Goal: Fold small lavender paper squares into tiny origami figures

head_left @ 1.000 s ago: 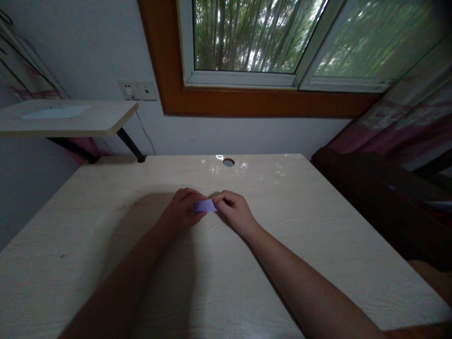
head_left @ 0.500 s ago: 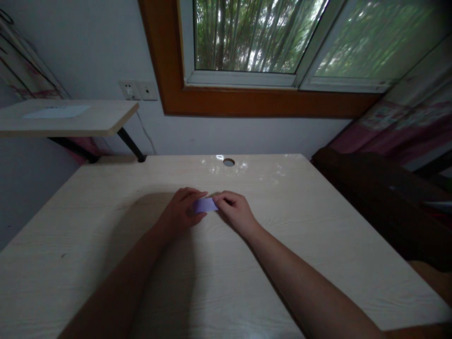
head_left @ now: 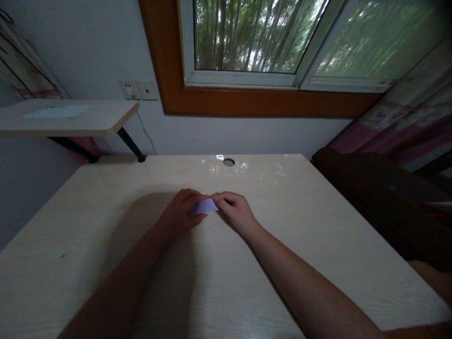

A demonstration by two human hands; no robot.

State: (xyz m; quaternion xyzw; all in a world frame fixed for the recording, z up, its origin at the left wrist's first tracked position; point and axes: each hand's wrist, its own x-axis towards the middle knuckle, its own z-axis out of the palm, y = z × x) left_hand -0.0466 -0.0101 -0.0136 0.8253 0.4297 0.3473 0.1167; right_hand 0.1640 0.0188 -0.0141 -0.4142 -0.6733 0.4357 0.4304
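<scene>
A small pale purple piece of paper (head_left: 206, 206) sits between my two hands at the middle of a light wooden desk (head_left: 106, 263). My left hand (head_left: 180, 212) pinches its left end, fingers curled over the top and thumb underneath. My right hand (head_left: 236, 211) pinches its right end with curled fingers. Both hands rest on or just above the desk top. Part of the paper is hidden by my fingers.
A round cable hole (head_left: 228, 162) lies near the desk's far edge. A raised shelf (head_left: 70, 117) on black struts stands at the back left, below wall sockets (head_left: 138, 90). A window (head_left: 254, 37) is ahead; dark furniture and a curtain (head_left: 388, 188) border the right side.
My left fingers have shifted slightly over the paper, which now looks a little more tilted and covered at its left end. The arms stay where they were.
</scene>
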